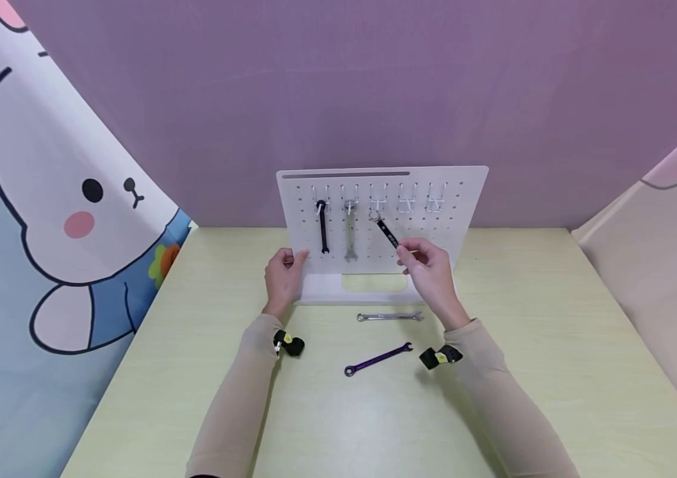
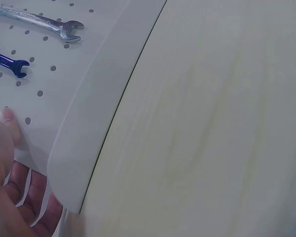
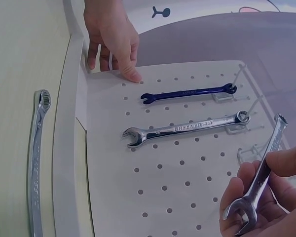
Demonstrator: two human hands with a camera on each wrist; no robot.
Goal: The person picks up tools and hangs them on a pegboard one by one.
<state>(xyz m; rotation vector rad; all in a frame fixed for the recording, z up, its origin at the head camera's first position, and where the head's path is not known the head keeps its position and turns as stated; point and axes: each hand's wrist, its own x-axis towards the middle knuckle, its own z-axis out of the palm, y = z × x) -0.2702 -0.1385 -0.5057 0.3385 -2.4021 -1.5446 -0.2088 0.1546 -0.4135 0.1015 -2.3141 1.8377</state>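
Note:
A white pegboard (image 1: 326, 262) stands upright on the table. My left hand (image 1: 283, 279) grips its lower left edge, thumb on the front face and fingers behind, as the left wrist view shows. My right hand (image 1: 431, 269) pinches a combination wrench (image 1: 385, 230) near its open end. That wrench (image 3: 263, 175) looks silver in the right wrist view, and its ring end points up close to the third hook (image 1: 377, 198). From the two hooks further left hang a dark blue wrench (image 3: 187, 93) and a larger silver wrench (image 3: 187, 127), both by their ring ends.
On the table in front of the board lie another silver wrench (image 1: 389, 317) and a purple wrench (image 1: 378, 359). Two further hooks (image 1: 407, 198) hold nothing at the board's right. A purple backdrop (image 1: 338, 86) rises behind, with a cartoon-print cloth (image 1: 46, 212) at the left.

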